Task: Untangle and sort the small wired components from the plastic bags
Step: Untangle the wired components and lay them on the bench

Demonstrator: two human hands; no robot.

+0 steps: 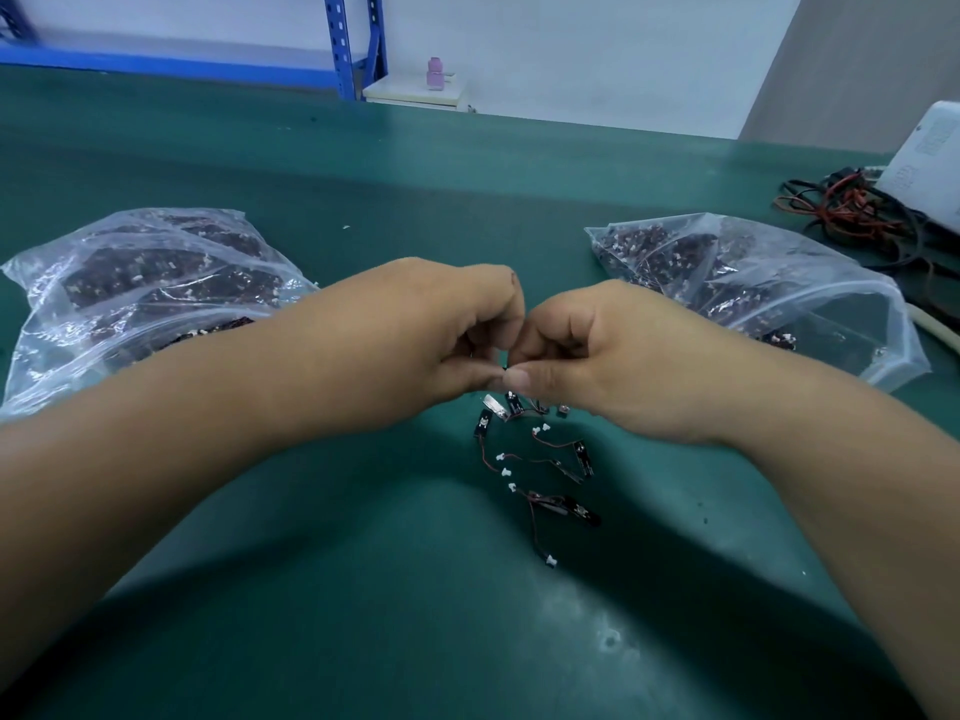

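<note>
My left hand [441, 330] and my right hand [587, 350] meet at the middle of the green mat, fingers curled, thumbs touching. Between the fingertips they pinch a small wired component [505, 367], mostly hidden by the fingers. Just below the hands lies a loose cluster of wired components [540, 459]: black strips with thin red-black wires and white plugs. A clear plastic bag [130, 288] full of dark components lies at the left, partly under my left forearm. A second clear bag [737, 283] with components lies at the right.
A tangle of red and black cables [852, 210] and a white device [930, 163] sit at the far right. A blue shelf post [343, 44] and a pink bottle [435, 72] stand beyond the mat's far edge. Green mat [363, 589] stretches towards me.
</note>
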